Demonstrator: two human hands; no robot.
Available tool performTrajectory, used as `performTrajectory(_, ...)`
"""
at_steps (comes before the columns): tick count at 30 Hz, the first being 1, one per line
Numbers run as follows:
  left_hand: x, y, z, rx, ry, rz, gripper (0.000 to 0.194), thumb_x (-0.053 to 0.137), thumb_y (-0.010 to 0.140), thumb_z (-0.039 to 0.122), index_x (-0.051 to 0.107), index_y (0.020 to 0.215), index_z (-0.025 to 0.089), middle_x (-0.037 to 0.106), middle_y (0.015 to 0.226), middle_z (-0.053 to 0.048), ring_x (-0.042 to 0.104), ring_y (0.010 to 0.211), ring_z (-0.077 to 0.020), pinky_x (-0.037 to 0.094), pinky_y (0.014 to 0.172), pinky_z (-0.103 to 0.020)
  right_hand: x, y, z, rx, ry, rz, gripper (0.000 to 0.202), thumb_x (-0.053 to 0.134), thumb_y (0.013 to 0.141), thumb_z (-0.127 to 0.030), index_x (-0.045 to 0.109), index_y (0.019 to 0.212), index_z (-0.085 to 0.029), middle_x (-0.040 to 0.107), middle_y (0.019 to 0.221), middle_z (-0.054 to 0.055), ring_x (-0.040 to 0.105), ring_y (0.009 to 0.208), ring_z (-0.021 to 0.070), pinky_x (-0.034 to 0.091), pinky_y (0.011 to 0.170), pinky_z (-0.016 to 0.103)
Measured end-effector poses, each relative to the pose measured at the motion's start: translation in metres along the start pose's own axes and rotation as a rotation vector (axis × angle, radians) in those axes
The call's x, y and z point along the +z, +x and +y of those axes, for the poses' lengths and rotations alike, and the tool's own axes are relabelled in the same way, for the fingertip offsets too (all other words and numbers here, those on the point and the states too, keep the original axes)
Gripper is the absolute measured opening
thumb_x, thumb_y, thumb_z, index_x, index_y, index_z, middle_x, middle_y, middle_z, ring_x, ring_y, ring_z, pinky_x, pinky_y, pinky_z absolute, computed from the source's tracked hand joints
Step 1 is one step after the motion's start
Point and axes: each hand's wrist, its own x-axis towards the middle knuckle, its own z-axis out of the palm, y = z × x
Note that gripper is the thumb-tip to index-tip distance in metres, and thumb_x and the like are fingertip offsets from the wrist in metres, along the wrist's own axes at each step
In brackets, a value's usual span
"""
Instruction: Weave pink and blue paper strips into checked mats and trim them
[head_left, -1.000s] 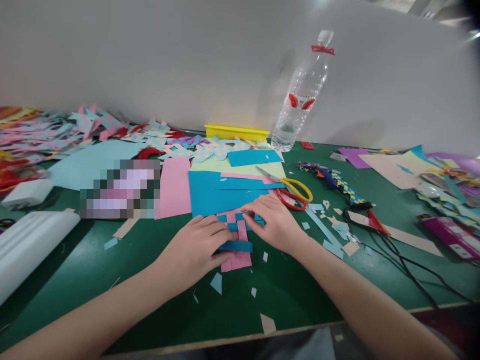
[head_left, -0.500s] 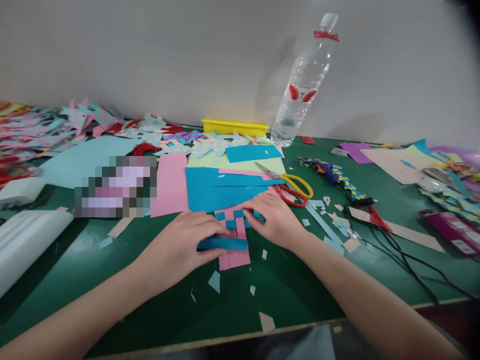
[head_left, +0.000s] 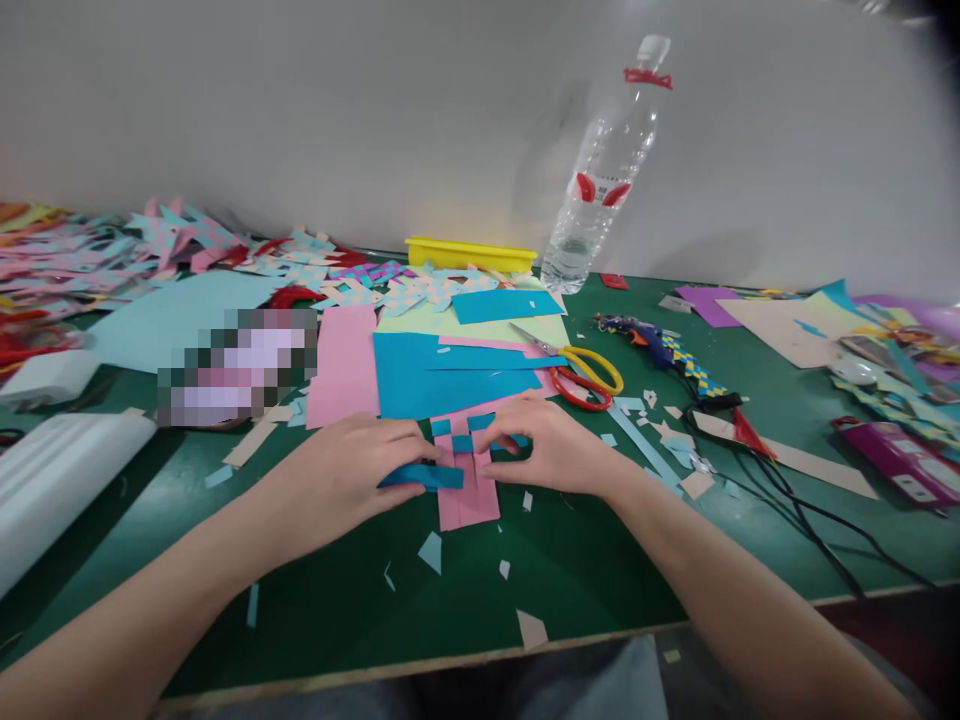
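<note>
A pink paper piece [head_left: 469,508] cut into strips lies on the green table, with blue squares of woven paper [head_left: 462,443] showing in its upper part. My left hand [head_left: 349,460] pinches a loose blue paper strip [head_left: 444,478] between thumb and fingers; the strip's free end lies across the pink strips. On the other side, my right hand [head_left: 551,440] is closed with thumb and fingertips together at the right-hand pink strip. Its fingers partly hide the weave.
Behind the weave lie blue paper [head_left: 420,385], pink paper [head_left: 341,365] and scissors [head_left: 581,370]. A plastic bottle [head_left: 600,190] leans on the wall near a yellow tray [head_left: 470,254]. Rightward are a glue gun [head_left: 652,345] and cables [head_left: 806,525]. Paper scraps surround my hands.
My left hand has drawn the loose blue strip leftward, so less of it crosses the pink strips. My right thumb and fingertips have come down to the right-hand pink strip.
</note>
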Motion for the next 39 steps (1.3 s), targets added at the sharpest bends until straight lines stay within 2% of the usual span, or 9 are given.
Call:
performTrajectory(4,-0.002,-0.004,-0.003,-0.062,-0.043,0.004,0.020,0.057,0.090,0.035,0.067,0.106,0.029,0.069,0.101,-0.001,0.064,0.085,-0.0185,0.046,0.069,-0.028,0.003,0.000,-0.002,-0.012,0.020,-0.059,0.022,0.072,0.079,-0.043,0.071,0.083,-0.021,0.066,0.074,-0.003,0.057,0.071,0.0119,0.034,0.079,0.031)
performTrajectory(9,-0.001,-0.005,-0.005,-0.081,-0.020,-0.009,0.017,0.058,0.089,0.034,0.071,0.098,0.028,0.069,0.099,0.000,0.064,0.083,-0.0181,0.046,0.070,-0.029,0.013,0.001,-0.004,0.011,-0.010,-0.126,0.028,0.074,0.076,-0.045,0.072,0.092,-0.021,0.066,0.077,-0.002,0.057,0.076,0.0142,0.032,0.077,0.031)
performTrajectory(14,-0.002,-0.005,-0.007,-0.063,-0.031,0.002,0.014,0.060,0.087,0.034,0.072,0.090,0.028,0.070,0.094,0.001,0.064,0.080,-0.0170,0.044,0.066,-0.029,0.017,0.002,-0.003,0.043,-0.020,-0.121,0.038,0.075,0.073,-0.051,0.072,0.096,-0.021,0.064,0.076,-0.001,0.055,0.073,0.0148,0.030,0.075,0.031)
performTrajectory(18,-0.004,-0.006,-0.007,-0.081,-0.032,-0.021,0.012,0.062,0.087,0.035,0.072,0.091,0.029,0.069,0.095,0.001,0.064,0.080,-0.0164,0.043,0.066,-0.028,0.019,0.002,-0.002,0.043,-0.026,-0.126,0.040,0.077,0.070,-0.049,0.072,0.097,-0.020,0.063,0.075,-0.001,0.053,0.073,0.0149,0.028,0.074,0.031)
performTrajectory(22,-0.005,-0.006,-0.005,-0.092,-0.063,-0.039,0.014,0.060,0.088,0.038,0.072,0.092,0.031,0.069,0.096,0.001,0.063,0.080,-0.0168,0.043,0.065,-0.027,0.019,0.003,-0.002,0.063,-0.034,-0.143,0.037,0.080,0.069,-0.044,0.072,0.096,-0.020,0.061,0.074,-0.002,0.052,0.073,0.0144,0.028,0.072,0.030)
performTrajectory(28,-0.001,-0.005,-0.005,-0.069,-0.052,0.003,0.015,0.059,0.087,0.034,0.073,0.087,0.029,0.070,0.091,0.000,0.064,0.078,-0.0172,0.045,0.064,-0.027,0.019,0.005,-0.005,0.105,-0.015,-0.157,0.032,0.081,0.069,-0.041,0.074,0.092,-0.020,0.057,0.068,-0.003,0.049,0.071,0.0136,0.027,0.069,0.029)
performTrajectory(39,0.002,-0.004,-0.007,-0.073,-0.027,-0.044,0.010,0.063,0.084,0.031,0.072,0.088,0.029,0.069,0.092,0.001,0.064,0.078,-0.0180,0.044,0.065,-0.028,0.020,0.006,-0.001,0.120,0.073,-0.174,0.017,0.073,0.080,-0.035,0.073,0.087,-0.020,0.056,0.066,-0.005,0.051,0.070,0.0118,0.028,0.073,0.030)
